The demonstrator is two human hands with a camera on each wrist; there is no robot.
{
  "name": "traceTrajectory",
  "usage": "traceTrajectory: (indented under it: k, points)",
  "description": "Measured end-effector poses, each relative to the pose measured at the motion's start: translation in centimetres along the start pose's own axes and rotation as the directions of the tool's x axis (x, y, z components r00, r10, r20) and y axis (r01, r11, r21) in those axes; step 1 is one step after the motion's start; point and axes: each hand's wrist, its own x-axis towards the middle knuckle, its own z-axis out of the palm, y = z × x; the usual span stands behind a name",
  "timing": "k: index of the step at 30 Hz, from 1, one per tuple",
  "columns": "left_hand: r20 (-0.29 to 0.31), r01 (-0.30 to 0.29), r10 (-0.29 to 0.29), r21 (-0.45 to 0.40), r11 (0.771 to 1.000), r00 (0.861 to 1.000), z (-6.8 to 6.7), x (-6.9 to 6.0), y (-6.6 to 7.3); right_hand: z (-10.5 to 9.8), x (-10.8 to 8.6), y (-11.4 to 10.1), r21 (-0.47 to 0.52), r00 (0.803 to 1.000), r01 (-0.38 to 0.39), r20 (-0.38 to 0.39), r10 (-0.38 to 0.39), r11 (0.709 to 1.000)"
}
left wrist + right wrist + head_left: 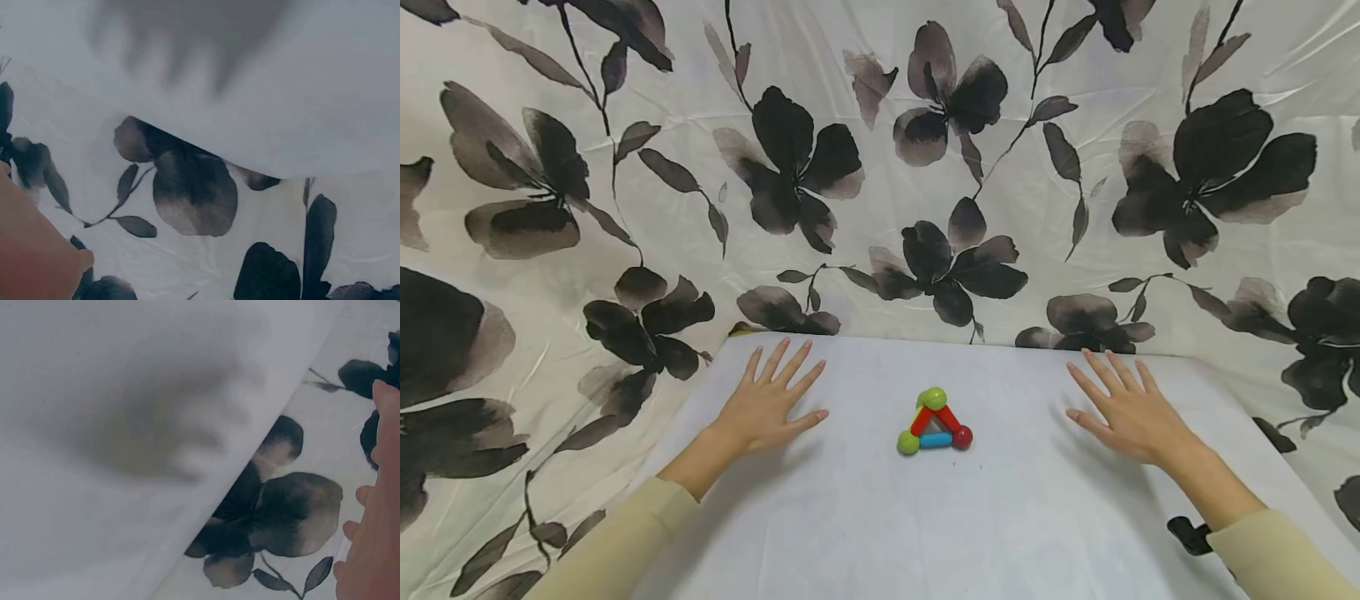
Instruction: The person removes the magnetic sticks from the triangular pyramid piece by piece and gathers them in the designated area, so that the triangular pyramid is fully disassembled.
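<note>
A small triangular build of toy rods and balls sits on the white table [850, 517] in the head view. It has a blue rod [936, 440] in front, red rods [949, 418] at the sides, a red ball [962, 437] at right, and green balls [907, 442] at left and top. To its left, my left hand [763, 412] is spread flat above the tabletop, holding nothing. On the other side my right hand [1127, 417] hovers likewise, fingers apart. Both are well away from the build. Each wrist view shows only part of its hand and a blurred shadow.
Behind the table hangs a white cloth [865, 192] with dark flowers, which also shows along both sides. A black object [1189, 536] appears beside the right sleeve; its kind is unclear. Tiny dark specks lie just in front of the build.
</note>
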Motion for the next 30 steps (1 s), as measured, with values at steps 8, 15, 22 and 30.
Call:
traceTrajectory:
  k: [8, 15, 22, 30]
  points:
    - [0.015, -0.016, 0.016, -0.018, 1.0, 1.0, -0.1, 0.8, 2.0, 0.2, 0.2, -1.6, 0.021, 0.999, 0.044, -0.016, -0.043, 0.999]
    - [-0.009, -0.034, 0.034, -0.023, 0.999, 0.999, -0.4, 2.0, 3.1, 0.5, 0.8, -3.1, 0.066, 0.998, 0.061, -0.032, -0.059, 0.996]
    - [0.017, -0.04, 0.041, -0.059, 0.997, 0.999, -0.3, 3.0, 4.4, 1.4, 1.3, -4.5, 0.091, 0.997, 0.074, -0.04, -0.071, 0.993]
    - [0.0, -0.034, 0.035, -0.117, 0.992, 0.999, 0.4, 3.4, 5.3, 2.5, 2.1, -6.0, 0.109, 0.992, 0.119, -0.058, -0.114, 0.987]
